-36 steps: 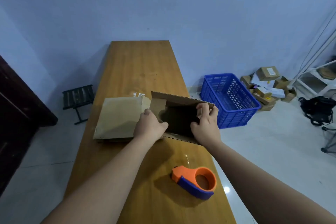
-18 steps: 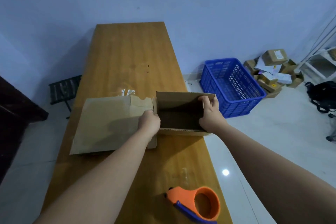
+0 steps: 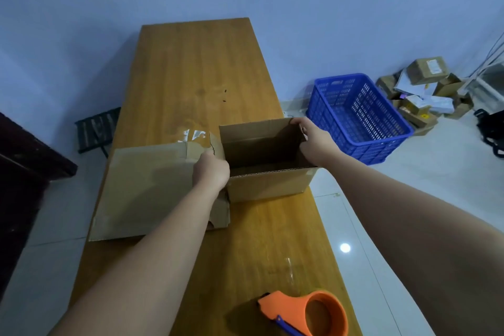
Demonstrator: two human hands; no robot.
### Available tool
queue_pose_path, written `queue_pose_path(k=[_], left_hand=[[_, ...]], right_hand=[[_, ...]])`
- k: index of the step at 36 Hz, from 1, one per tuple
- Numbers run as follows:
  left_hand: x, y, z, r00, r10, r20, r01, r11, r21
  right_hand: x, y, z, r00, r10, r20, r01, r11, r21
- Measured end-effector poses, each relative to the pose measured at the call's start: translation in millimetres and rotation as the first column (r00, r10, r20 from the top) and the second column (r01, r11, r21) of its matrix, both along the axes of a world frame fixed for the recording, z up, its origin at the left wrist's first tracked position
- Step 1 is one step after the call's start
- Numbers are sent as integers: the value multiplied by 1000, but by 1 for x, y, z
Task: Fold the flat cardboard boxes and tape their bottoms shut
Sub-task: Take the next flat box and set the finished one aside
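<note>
An unfolded cardboard box (image 3: 270,184) is held upright at the right edge of the counter (image 3: 196,68), about midway along its length, with the open top turned upward and the inside in shadow. The left hand (image 3: 211,170) is closed on the box's left wall near the near-left corner; only the back of the hand is seen, and the fingers are mostly hidden. The right hand (image 3: 313,139) is clamped on the far right corner of the rim, with fingers curled over the top edge.

A stack of flat cardboard (image 3: 147,188) is laid just beside the box, toward the left edge, and is overlapped by the left forearm. An orange tape dispenser (image 3: 308,311) is seen near the near right corner of the counter, well apart from both hands. Scraps of clear tape (image 3: 193,135) are stuck to the counter behind the flat stack. A blue basket (image 3: 360,117) is set on the floor beyond the right edge.
</note>
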State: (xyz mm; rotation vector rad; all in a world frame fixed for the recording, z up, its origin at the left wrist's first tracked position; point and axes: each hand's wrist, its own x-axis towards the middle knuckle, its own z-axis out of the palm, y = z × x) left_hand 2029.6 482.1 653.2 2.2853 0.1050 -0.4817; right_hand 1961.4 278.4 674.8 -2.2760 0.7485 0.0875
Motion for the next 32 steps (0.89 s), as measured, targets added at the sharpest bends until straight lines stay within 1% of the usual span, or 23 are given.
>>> queue_pose_path(k=[3,5,9,12,15,16,17,19,21,23,24,27,29,31,32], left_hand=[[3,2,0,1000,20,4,-20,998,-59],[2,4,0,999,20,28,-18,998,-67],[-2,4,2,996,5,87,0,998,-60],[-4,4,3,996,23,86,-14,995,-100],[-5,5,3,996,25,83,-13,990,-144],[-5,5,3,997,17,75,-4,987,-161],[-6,6,4,998,4,67,8,984,-179],[-7,7,3,998,-24,64,36,979,-199],[-8,9,4,994,-39,99,56,981,-185],[-9,10,5,987,-3,160,34,981,-191],[-8,12,5,981,35,192,6,977,-213],[-4,24,4,942,144,304,-60,961,-269],[-1,39,2,917,185,353,-109,969,-223],[2,62,-5,909,209,360,-170,976,-139],[2,77,-10,906,200,373,-185,980,-77]], right_hand=[[3,0,1,998,-46,38,48,997,-54],[5,3,3,996,-69,55,76,988,-133],[8,12,8,999,-50,-15,44,954,-296],[9,10,8,996,-59,-64,33,935,-352],[7,13,8,991,-92,-97,52,935,-351],[6,15,8,990,-91,-104,45,923,-382],[5,17,8,992,-79,-101,26,895,-446],[7,23,8,1000,-9,-27,-8,813,-582],[10,34,12,987,128,93,-38,765,-643],[16,49,17,942,263,207,-61,743,-666],[19,59,19,905,333,266,-68,729,-681],[27,93,19,734,530,425,-116,714,-690],[27,119,15,649,620,441,-230,712,-664],[23,146,7,600,685,414,-365,694,-620],[20,159,1,595,705,386,-439,687,-579]])
